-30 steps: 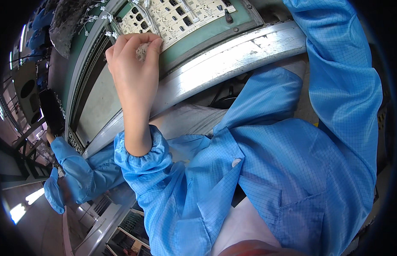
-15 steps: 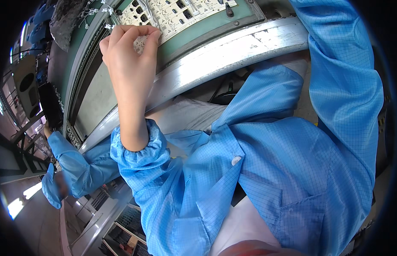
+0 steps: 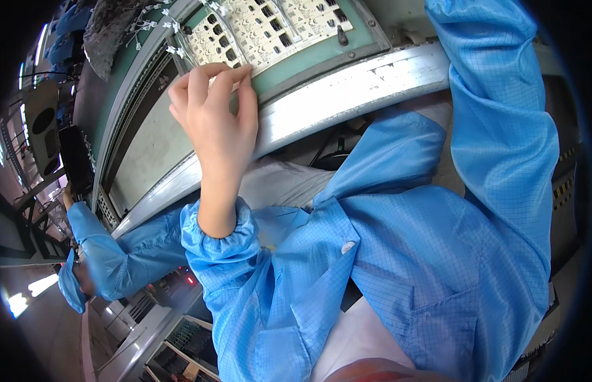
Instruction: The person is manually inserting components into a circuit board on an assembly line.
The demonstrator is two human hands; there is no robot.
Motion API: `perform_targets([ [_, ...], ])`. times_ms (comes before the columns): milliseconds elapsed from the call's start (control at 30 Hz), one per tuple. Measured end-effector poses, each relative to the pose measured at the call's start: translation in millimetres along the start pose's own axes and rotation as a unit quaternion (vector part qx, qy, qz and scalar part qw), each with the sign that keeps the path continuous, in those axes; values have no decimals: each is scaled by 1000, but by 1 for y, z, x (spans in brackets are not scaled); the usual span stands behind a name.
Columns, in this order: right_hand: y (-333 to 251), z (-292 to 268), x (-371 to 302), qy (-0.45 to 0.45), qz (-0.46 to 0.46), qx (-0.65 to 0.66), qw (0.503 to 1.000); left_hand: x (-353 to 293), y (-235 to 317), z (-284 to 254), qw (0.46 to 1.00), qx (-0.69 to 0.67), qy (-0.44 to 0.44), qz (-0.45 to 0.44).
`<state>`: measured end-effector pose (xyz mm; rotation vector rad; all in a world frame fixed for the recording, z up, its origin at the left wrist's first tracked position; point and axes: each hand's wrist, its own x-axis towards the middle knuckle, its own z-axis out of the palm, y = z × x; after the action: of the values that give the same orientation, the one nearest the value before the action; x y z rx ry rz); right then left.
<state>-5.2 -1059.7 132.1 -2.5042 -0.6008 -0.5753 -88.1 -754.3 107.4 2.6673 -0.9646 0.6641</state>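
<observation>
My left hand (image 3: 216,118) reaches up to the near left corner of a cream circuit board panel (image 3: 257,35) with black parts on it. The thumb and index fingertips come close together at the panel's edge, and the other fingers are curled. Whether anything small sits between the fingertips is hidden. The panel lies in a green fixture plate (image 3: 308,67) with a dark frame. A black clip (image 3: 342,35) stands by the panel's near right edge. My right hand is out of the picture; only its blue sleeve (image 3: 506,127) shows, running up past the top edge.
A shiny metal rail (image 3: 359,79) runs along the near side of the fixture. White connectors on wires (image 3: 171,25) hang at the panel's far left. Further left, a co-worker in a blue coat (image 3: 108,254) is beside the line.
The whole view has shifted, with the panel now lower in the picture. My left hand has moved a little right and nearer, its fingertips still at the panel's near left corner.
</observation>
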Motion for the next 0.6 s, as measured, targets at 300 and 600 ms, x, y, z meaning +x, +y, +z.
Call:
perform_targets([
  [300, 24, 38, 21, 46, -93, -13, 994, 51, -8, -15, 995, -11, -98, 23],
  [600, 52, 92, 46, 95, -192, -62, 975, 132, -18, 89, 997, 61, 49, -14],
])
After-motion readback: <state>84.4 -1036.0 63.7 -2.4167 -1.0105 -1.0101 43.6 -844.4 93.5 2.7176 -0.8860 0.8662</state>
